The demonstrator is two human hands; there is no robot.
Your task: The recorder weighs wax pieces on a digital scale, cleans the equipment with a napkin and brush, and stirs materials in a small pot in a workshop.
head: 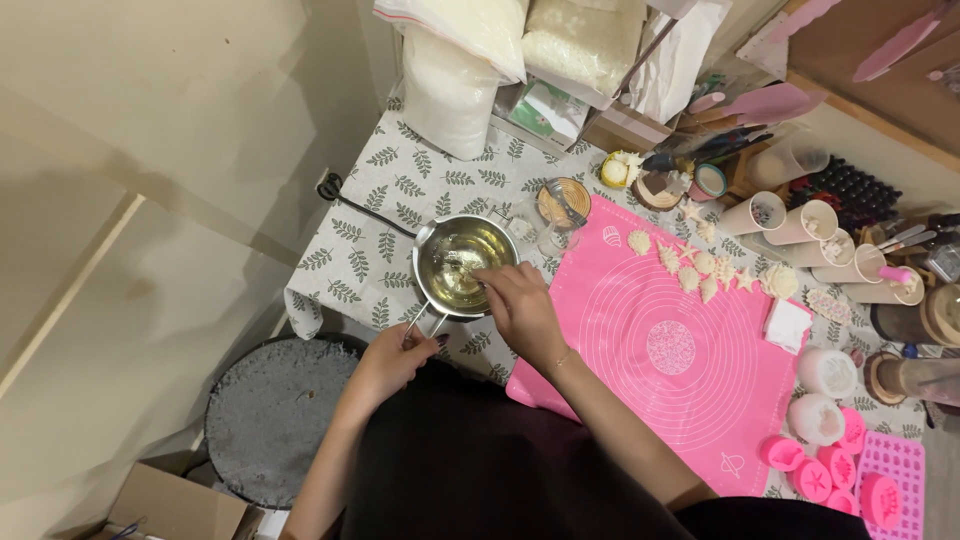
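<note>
A small metal pot (430,250) with clear yellowish melted liquid sits on a leaf-patterned tablecloth (365,215). My left hand (400,355) grips the pot's wire handle (425,318) at its near end. Over the pot's near rim, my right hand (520,305) reaches in with its fingers pinched on a thin stirring stick (478,272) that dips into the liquid. A pink silicone mat (680,350) lies just right of my right hand, with several cream shell-shaped pieces (700,265) along its far edge.
Bags of white flakes (470,50) stand at the back. Cardboard tubes (800,225), jars and tools crowd the far right. Pink silicone moulds (850,470) and white cups (825,370) sit at the near right. A round grey stool (275,410) and cardboard box (170,505) stand on the floor left.
</note>
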